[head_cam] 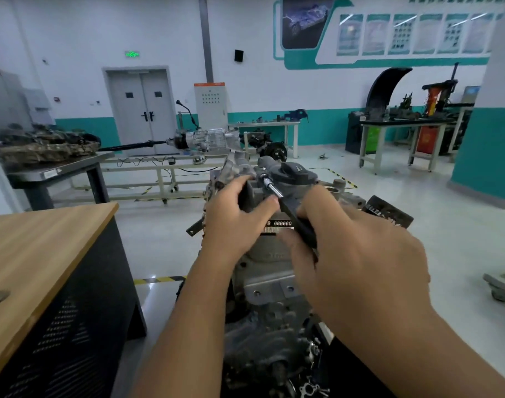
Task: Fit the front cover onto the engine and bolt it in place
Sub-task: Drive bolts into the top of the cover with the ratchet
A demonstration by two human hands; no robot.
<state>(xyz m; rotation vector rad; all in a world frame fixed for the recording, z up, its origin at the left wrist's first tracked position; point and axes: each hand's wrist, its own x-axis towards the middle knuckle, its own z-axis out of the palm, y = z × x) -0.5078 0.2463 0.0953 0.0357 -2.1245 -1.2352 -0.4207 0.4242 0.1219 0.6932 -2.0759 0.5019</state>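
Seen from above, an engine [270,282] stands in a workshop, just right of a wooden desk [44,239]. The left hand [240,211] grips the grey cover [252,193] at the engine's top, thumb curled over it. The right hand [357,248] is closed around a black-handled socket driver [291,211], whose silver tip meets a bolt on the cover beside the oil cap [295,170].

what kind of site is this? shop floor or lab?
Most likely an automotive training workshop, not a production floor. An engine sits in front, being worked on with a socket driver. A gearbox with driveshaft sits on a display frame, and instructional posters line the wall above workbenches.
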